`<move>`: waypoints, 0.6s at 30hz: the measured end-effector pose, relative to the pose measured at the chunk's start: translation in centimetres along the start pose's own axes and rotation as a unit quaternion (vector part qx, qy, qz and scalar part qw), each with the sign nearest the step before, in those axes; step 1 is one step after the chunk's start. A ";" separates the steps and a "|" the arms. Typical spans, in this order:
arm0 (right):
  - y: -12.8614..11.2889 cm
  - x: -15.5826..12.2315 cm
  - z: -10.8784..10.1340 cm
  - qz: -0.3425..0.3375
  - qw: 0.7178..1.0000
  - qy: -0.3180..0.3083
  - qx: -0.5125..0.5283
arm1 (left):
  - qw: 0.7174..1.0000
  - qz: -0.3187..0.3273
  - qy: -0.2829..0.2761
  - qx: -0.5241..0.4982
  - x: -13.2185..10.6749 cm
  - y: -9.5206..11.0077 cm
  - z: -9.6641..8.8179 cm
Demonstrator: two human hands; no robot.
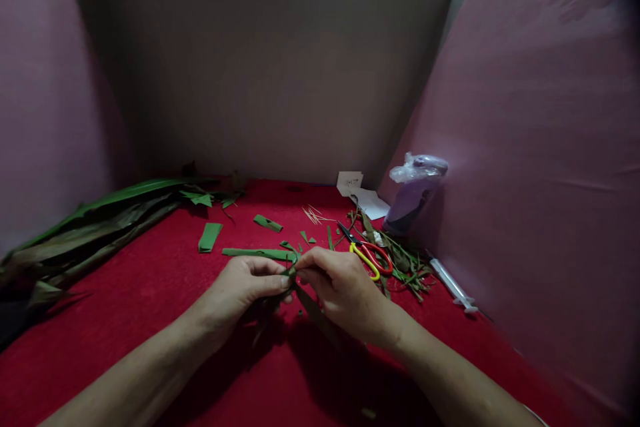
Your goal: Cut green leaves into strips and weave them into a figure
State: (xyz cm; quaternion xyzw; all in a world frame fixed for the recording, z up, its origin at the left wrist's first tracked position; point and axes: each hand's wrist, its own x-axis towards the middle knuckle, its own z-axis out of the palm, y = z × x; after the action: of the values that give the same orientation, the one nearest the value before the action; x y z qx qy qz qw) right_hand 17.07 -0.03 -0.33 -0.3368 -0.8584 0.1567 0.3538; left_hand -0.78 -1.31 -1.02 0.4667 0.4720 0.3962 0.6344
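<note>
Close together above the red cloth, my left hand (243,290) and my right hand (345,287) both pinch a folded green leaf strip (291,271). The left thumb and fingers are closed on its left side; the right thumb and forefinger grip it from the right. Loose ends of leaf hang below the hands, partly in shadow. Just behind them lies a long green leaf strip (257,253). Scissors (370,257) with red and yellow handles rest to the right of my right hand. Several wooden toothpicks (316,215) are scattered farther back.
Large long leaves (100,220) lie at left. Cut leaf pieces (210,237) are strewn on the red cloth (165,280). At right are a heap of leaf scraps (405,260), a syringe (454,285), a plastic-wrapped purple pack (413,197) and white paper (370,203). Walls enclose the back and sides.
</note>
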 end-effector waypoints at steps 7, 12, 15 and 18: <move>-0.2 0.1 -0.2 0.004 0.999 0.004 0.051 | 1.000 0.005 0.001 0.000 0.1 0.0 -0.1; -0.4 0.0 0.0 0.028 0.996 0.024 0.082 | 1.000 0.005 0.006 0.015 0.1 -0.1 -0.1; -0.5 0.0 0.2 0.040 0.995 0.029 0.081 | 1.000 0.006 0.005 0.017 0.1 -0.1 -0.1; -0.6 0.1 0.2 0.051 0.996 0.039 0.068 | 1.000 0.008 0.003 0.007 0.0 -0.1 -0.1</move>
State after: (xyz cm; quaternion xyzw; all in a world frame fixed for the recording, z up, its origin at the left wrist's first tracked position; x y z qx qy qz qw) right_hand 16.57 -0.39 -0.12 -0.3609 -0.8133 0.2189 0.4005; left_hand -0.83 -1.31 -1.13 0.4735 0.4726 0.3992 0.6270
